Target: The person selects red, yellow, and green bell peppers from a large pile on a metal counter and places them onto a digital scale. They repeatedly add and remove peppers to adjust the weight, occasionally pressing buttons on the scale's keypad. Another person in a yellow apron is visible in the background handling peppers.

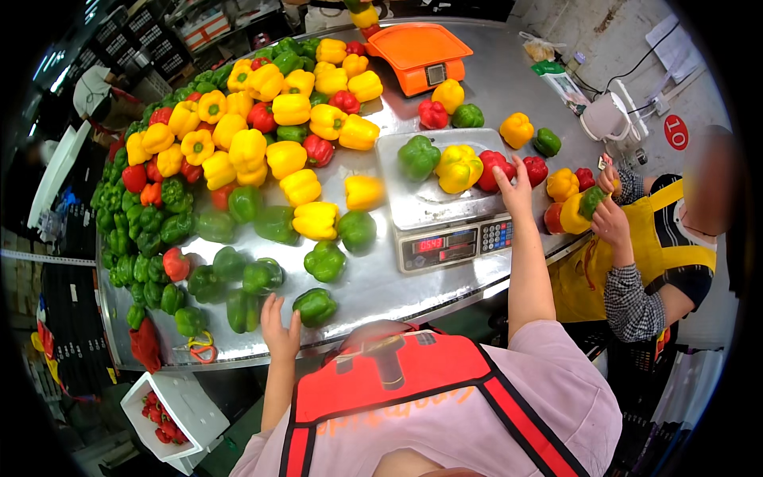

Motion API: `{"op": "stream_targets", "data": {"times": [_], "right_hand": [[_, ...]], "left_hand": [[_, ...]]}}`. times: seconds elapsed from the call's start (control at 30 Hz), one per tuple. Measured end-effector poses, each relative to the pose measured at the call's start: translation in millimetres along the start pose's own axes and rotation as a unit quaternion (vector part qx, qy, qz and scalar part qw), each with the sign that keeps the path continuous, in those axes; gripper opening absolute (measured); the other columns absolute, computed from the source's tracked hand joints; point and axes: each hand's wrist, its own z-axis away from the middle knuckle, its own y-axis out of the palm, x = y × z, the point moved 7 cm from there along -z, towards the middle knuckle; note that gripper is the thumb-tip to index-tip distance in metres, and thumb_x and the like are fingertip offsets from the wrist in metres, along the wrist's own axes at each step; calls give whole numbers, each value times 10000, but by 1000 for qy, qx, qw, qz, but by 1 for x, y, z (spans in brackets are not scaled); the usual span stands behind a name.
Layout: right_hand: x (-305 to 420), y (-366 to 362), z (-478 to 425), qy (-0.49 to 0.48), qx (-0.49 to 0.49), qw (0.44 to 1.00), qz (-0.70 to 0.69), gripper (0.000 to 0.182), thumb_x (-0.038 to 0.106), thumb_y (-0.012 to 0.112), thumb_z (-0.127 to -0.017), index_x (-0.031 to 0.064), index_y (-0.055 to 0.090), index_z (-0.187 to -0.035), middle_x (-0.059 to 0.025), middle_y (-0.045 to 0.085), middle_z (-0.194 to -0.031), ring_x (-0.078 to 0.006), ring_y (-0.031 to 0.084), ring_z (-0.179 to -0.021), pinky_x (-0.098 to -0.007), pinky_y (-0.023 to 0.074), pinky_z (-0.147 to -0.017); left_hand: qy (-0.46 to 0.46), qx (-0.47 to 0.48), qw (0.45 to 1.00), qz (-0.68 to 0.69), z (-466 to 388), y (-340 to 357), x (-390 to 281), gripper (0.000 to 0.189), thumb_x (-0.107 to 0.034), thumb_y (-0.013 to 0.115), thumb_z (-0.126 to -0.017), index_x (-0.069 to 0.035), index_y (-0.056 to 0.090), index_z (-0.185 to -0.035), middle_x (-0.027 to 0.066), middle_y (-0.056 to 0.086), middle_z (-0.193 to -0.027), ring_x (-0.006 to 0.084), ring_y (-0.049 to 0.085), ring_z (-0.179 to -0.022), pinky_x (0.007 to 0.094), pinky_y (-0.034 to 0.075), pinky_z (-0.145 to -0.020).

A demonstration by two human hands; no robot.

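Observation:
My right hand point(515, 186) reaches over the right side of a digital scale point(441, 211), its fingers on a red bell pepper point(493, 171). Beside that pepper, a yellow bell pepper point(458, 169) and a green bell pepper point(419, 158) lie in a row on the steel pan. Near the table's front edge is my left hand point(280, 328), fingers apart, holding nothing. Green bell peppers lie around it, one point(315, 307) just to its right and another point(242, 310) to its left. A red display glows on the scale's front.
A large pile of peppers point(247, 149) covers the steel table's left. An orange scale point(420, 53) stands at the back. At right, a co-worker in a yellow apron point(578, 274) holds peppers. Scissors point(202, 349) and a red cloth point(145, 344) lie front left, above a white foam box point(202, 417).

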Motion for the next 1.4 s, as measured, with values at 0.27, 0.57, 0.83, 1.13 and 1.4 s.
{"op": "stream_targets", "data": {"times": [0.27, 0.57, 0.83, 1.13, 1.4], "right_hand": [[141, 49, -5, -184, 134, 965, 131, 672, 430, 732, -744, 68, 525, -1271, -142, 554, -1265, -298, 474, -1220, -440, 334, -1033], [184, 125, 20, -253, 252, 845, 397, 858, 496, 759, -639, 184, 430, -1368, -115, 563, -1264, -288, 437, -1269, -685, 138, -1051], [245, 154, 63, -317, 237, 914, 87, 765, 265, 824, -588, 113, 508, -1269, -141, 596, -1128, -324, 542, -1073, -475, 377, -978], [280, 261, 252, -381, 457, 803, 24, 795, 208, 797, -639, 139, 438, -1345, -194, 475, -1306, -363, 497, -1161, -439, 427, -949], [272, 253, 247, -348, 418, 839, -20, 661, 199, 757, -709, 90, 482, -1301, -165, 529, -1267, -333, 515, -1143, -426, 413, -951]], "left_hand": [[-11, -8, 1000, 5, -3, -4, -1, 405, -134, 685, -786, 17, 570, -1143, 198, 514, -1283, 376, 502, -1152, 425, 407, -970], [-56, -57, 997, -19, 23, -28, 15, 442, -127, 724, -747, -40, 577, -1156, 170, 528, -1277, 353, 520, -1145, 404, 434, -957], [-139, -107, 983, -57, 63, -55, 45, 456, -143, 723, -742, -47, 572, -1161, 157, 527, -1282, 345, 515, -1152, 404, 432, -959], [-145, -156, 974, -72, 41, -79, 67, 538, -148, 724, -745, -27, 520, -1227, 178, 489, -1314, 363, 481, -1183, 412, 408, -983], [-177, -139, 971, -84, 25, -75, 100, 674, -209, 742, -748, 0, 433, -1310, 218, 458, -1333, 387, 425, -1234, 436, 353, -1033]]}}
